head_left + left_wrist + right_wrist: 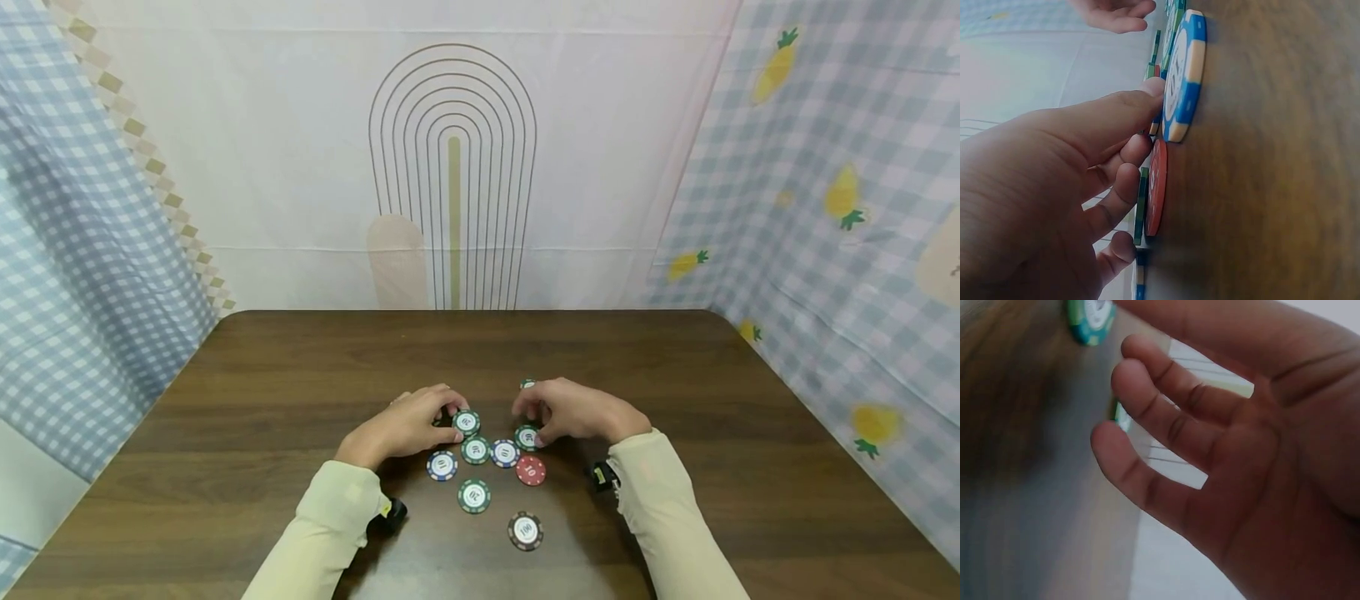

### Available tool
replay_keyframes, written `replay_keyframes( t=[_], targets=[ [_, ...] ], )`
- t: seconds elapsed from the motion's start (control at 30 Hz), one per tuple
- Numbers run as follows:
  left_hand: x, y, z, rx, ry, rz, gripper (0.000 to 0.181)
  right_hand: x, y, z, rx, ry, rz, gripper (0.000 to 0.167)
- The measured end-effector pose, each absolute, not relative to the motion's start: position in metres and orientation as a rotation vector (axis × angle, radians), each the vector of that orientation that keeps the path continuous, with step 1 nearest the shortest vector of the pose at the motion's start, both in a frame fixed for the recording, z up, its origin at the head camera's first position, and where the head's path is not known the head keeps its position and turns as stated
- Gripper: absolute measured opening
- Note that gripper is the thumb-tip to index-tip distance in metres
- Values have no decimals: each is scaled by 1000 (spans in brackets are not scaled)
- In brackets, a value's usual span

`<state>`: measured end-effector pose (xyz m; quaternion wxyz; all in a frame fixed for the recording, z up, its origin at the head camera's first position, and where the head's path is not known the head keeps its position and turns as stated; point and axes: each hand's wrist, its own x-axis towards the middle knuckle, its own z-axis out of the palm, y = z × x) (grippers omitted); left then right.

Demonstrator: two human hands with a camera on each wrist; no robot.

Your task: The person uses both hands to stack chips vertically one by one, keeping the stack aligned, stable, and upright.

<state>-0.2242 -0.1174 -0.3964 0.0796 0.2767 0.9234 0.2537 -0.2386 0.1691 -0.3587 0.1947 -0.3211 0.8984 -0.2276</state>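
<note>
Poker chips (474,496) on brown table (300,533): green reading "20", blue (442,466) "10", red (531,471) "10", black (525,531) "100"; rims spotted. Left hand (408,423) pinching a green chip (467,422); right hand (581,410), fingers apart, thumb touching another green chip (525,437).

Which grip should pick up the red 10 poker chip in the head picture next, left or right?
Probably the right grip: in the head view, it sits close by the red 10 poker chip. The left grip is farther off, with a blue 10 poker chip in between.
</note>
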Motion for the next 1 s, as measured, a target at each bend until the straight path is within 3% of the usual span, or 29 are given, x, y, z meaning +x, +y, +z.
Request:
replay_keyframes(
  t=[0.43,1.0],
  targets=[
    [-224,-118,-396,778,2754,801,31,-243,180,-376,-898,2454,-759,44],
    [-225,-117,-400,748,2736,842,29,-242,177,-385,-856,2496,-779,29]
  ],
)
